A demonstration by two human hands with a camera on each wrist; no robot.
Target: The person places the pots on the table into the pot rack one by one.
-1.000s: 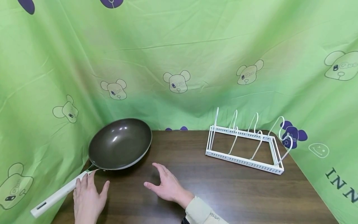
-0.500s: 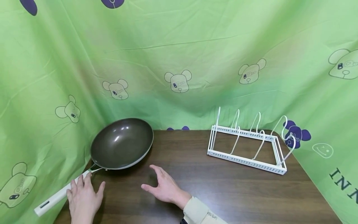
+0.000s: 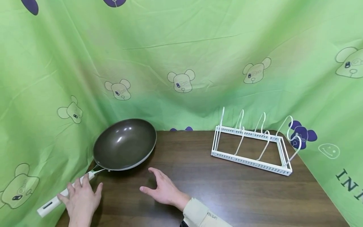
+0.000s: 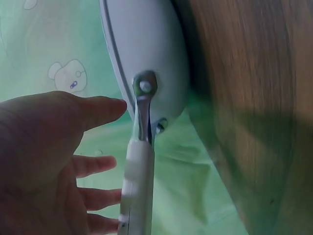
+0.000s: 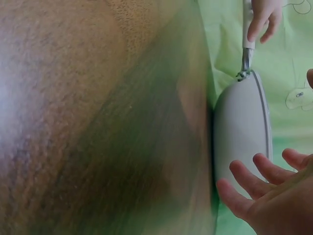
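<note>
A wok-like frying pan [image 3: 124, 145] with a dark inside, pale outside and long white handle [image 3: 48, 208] stands at the table's left back corner. Over that handle spreads my left hand [image 3: 82, 198], fingers apart and slightly bent, overlapping it in the head view. In the left wrist view, the fingertips come right up to the white handle [image 4: 137, 181], with the thumb beside its metal joint [image 4: 145, 85]. My right hand [image 3: 165, 189], thumb apart from the fingers, hovers in front of the pan and holds nothing. The right wrist view shows its fingers overlapping the pan's pale side [image 5: 239, 117].
On the right of the brown wooden table [image 3: 227, 192] stands a white wire rack [image 3: 252, 162] with several upright loops. A green curtain [image 3: 147, 60] with bear prints encloses the back and both sides, close to pan and rack.
My left hand has moved left, further over the pan's handle, with its fingers spreading. The right hand has drifted slightly left. The whole head view has shifted a little; pan and rack stay put.
</note>
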